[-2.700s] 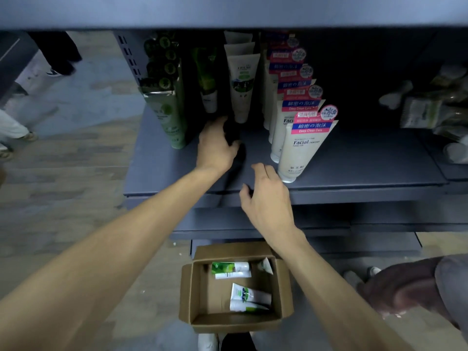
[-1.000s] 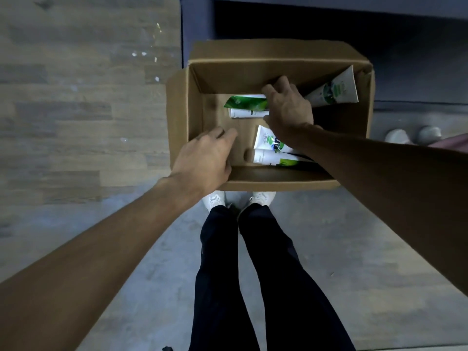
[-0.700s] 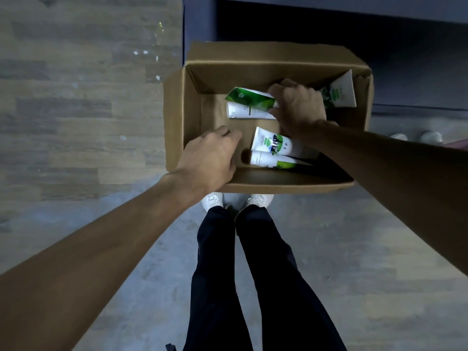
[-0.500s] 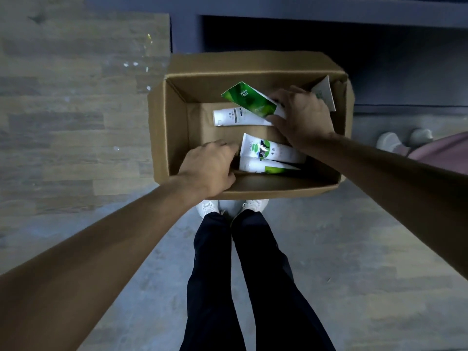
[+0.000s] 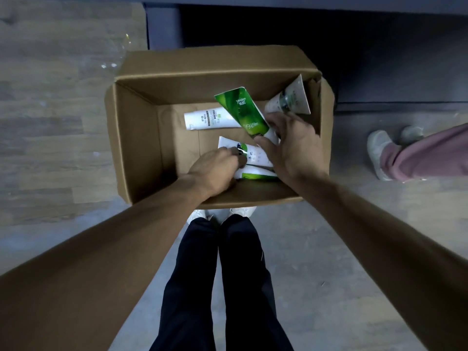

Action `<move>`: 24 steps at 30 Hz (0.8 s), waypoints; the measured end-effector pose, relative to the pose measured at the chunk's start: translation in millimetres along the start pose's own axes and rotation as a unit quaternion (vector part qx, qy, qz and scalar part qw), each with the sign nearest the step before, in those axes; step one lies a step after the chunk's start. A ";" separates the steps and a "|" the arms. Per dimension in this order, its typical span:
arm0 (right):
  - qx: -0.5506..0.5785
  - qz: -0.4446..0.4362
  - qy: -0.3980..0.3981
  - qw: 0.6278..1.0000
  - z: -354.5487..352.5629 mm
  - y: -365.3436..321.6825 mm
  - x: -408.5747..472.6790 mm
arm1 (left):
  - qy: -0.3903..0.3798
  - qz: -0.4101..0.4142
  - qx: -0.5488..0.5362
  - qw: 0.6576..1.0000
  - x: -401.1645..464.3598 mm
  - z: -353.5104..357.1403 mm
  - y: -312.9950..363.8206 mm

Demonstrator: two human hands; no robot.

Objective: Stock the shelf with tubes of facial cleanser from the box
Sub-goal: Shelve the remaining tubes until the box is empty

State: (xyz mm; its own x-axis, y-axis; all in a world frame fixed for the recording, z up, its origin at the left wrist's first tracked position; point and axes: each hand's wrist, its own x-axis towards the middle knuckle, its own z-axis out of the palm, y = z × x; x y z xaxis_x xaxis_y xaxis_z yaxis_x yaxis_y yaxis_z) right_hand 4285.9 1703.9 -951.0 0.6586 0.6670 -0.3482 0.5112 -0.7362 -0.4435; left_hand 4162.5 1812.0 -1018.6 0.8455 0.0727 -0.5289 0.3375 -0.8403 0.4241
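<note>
Cardboard box (image 5: 134,145): right hand (image 5: 295,148) grips green tube (image 5: 240,110); left hand (image 5: 215,171) curls on white tube (image 5: 253,154).

Box (image 5: 136,148): stood on the floor (image 5: 58,138), at 12 o'clock from the person's shoes (image 5: 243,211).
Shelf unit (image 5: 379,59): behind the box, toward 12 o'clock.
Tubes: five in the box; one (image 5: 210,119) at 10 o'clock, one (image 5: 291,100) at 2 o'clock, two (image 5: 255,154) at 6.
Left hand (image 5: 215,171): on the near tubes.
Right hand (image 5: 293,148): held a tilted tube (image 5: 240,110) mid-box.
Bystander's foot (image 5: 377,148): at 3 o'clock.
</note>
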 end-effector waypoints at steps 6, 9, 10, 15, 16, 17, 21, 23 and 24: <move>0.031 0.005 0.012 0.999 0.3 -2.3 2.5 | -0.051 0.078 0.171 0.981 19.8 -5.4 7.3; 0.049 0.006 0.023 0.998 -1.8 1.0 5.3 | -0.075 0.080 0.232 0.967 28.6 -6.4 14.7; 0.052 0.004 0.022 0.998 -2.2 2.7 6.4 | -0.075 0.070 0.237 0.966 30.3 -7.0 16.8; 0.060 -0.005 0.019 0.998 -3.2 8.2 9.2 | -0.071 0.045 0.296 0.952 32.5 -4.6 25.5; 0.059 -0.004 0.017 0.998 -3.1 8.5 9.3 | -0.068 0.051 0.306 0.948 32.6 -3.0 26.4; 0.059 -0.003 0.016 0.998 -2.8 9.0 9.4 | -0.067 0.056 0.311 0.947 32.8 -1.5 27.0; 0.053 -0.006 0.012 0.999 -2.7 9.9 11.0 | -0.067 0.047 0.259 0.963 30.1 -3.1 23.5; 0.049 -0.014 0.016 0.999 -3.0 9.8 12.8 | -0.053 0.021 0.193 0.979 22.0 -11.5 19.1; 0.054 -0.016 0.022 0.998 -3.6 10.0 13.1 | -0.040 0.007 0.163 0.986 16.2 -16.7 16.6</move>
State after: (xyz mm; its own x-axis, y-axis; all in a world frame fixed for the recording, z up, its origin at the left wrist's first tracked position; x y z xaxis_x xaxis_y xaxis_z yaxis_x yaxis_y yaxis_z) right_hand 4301.6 1704.9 -957.0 0.6675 0.6825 -0.2977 0.4706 -0.6965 -0.5417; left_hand 4188.8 1808.2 -1007.9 0.8098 0.0274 -0.5860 0.1636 -0.9699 0.1807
